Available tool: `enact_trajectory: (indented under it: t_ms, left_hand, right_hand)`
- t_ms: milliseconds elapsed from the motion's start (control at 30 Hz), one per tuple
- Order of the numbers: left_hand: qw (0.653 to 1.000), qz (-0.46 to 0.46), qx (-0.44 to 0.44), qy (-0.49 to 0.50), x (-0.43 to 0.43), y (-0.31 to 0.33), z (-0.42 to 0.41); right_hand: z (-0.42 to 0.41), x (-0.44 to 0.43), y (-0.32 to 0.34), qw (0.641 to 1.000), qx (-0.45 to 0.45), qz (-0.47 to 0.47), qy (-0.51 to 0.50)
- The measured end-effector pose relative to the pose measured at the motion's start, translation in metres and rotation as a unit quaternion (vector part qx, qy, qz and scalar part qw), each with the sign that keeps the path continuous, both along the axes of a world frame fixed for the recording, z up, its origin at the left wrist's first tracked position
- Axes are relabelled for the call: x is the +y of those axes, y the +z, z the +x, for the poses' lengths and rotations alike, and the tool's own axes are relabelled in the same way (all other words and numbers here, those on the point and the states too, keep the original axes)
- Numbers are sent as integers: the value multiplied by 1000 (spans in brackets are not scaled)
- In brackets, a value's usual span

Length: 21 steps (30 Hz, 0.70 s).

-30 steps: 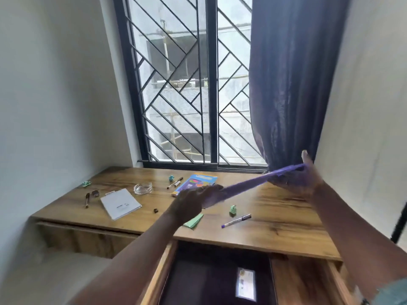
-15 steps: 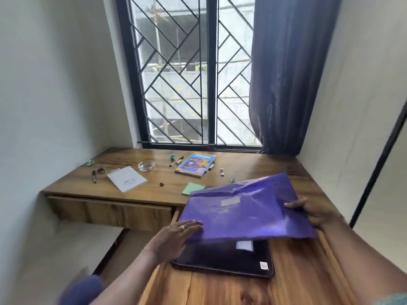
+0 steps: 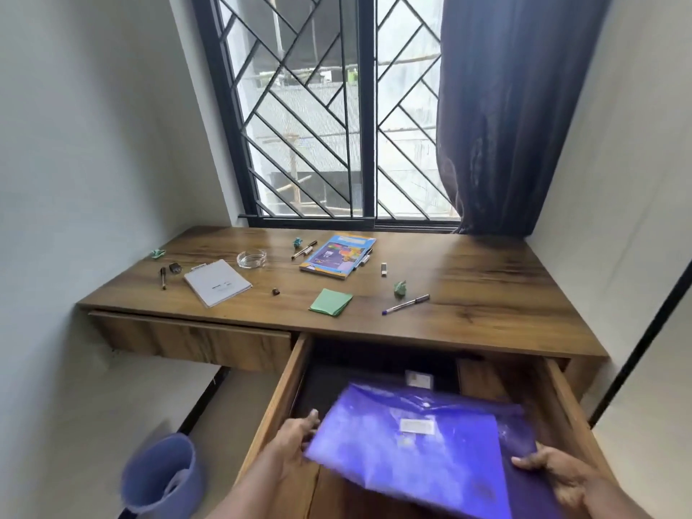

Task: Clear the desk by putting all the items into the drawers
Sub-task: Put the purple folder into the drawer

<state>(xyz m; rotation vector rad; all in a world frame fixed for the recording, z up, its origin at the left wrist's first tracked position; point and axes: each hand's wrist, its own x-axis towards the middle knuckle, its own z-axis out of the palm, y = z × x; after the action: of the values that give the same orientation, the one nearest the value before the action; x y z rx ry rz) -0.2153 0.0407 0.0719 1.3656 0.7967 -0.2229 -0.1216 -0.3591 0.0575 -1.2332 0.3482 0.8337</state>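
Observation:
A purple plastic folder (image 3: 419, 443) hangs low inside the open right drawer (image 3: 288, 383), over a dark laptop (image 3: 337, 387) that lies in it. My left hand (image 3: 296, 436) grips the folder's left edge and my right hand (image 3: 558, 473) grips its right corner. On the wooden desk (image 3: 486, 286) lie a colourful book (image 3: 337, 254), a white notepad (image 3: 217, 282), green sticky notes (image 3: 331, 302), a purple pen (image 3: 406, 304), a glass ashtray (image 3: 251, 258), other pens and small crumpled green papers.
The left drawer (image 3: 187, 339) is closed. A blue bin (image 3: 161, 477) stands on the floor at the lower left. A dark curtain (image 3: 505, 106) hangs at the right of the barred window. Walls close in both sides of the desk.
The folder came off the desk, down and toward me, into the open drawer over the laptop. Both hands kept hold of it throughout.

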Motion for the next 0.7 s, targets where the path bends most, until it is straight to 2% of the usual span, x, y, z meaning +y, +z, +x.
enact_trajectory:
  t_ms: [67,167,300,400,467,567,633,700]
  left_hand:
    - [989,98,54,-92,-4,-11,1]
    - [947,258,95,-166,-6,-22,10]
    - [916,380,73,-111,-1,-22,27]
    - [901,423,38,-86,7,-29,39]
    - [879,456,39,-135,6,-35,43]
    - [810,505,110,-277,-5,-46,43]
    - [749,524,155,-373,-13,-56,41]
    - [708,534,168,-430,-21,-62,39]
  right_hand:
    - [4,3,-7,999,-2,-53,-6]
    - [15,17,-17,995,-13,-101,-22]
    - [48,45,-40,990,-49,-95,-91]
    - [65,62,-54,985,-93,-100,-106]
    - [72,65,-78,979,-145,-136,-49]
    - [55,70,-73,960,-163,-211,80]
    - [46,75,-66,927,-201,-270,164]
    - [42,80,-59,892,-250,-312,212]
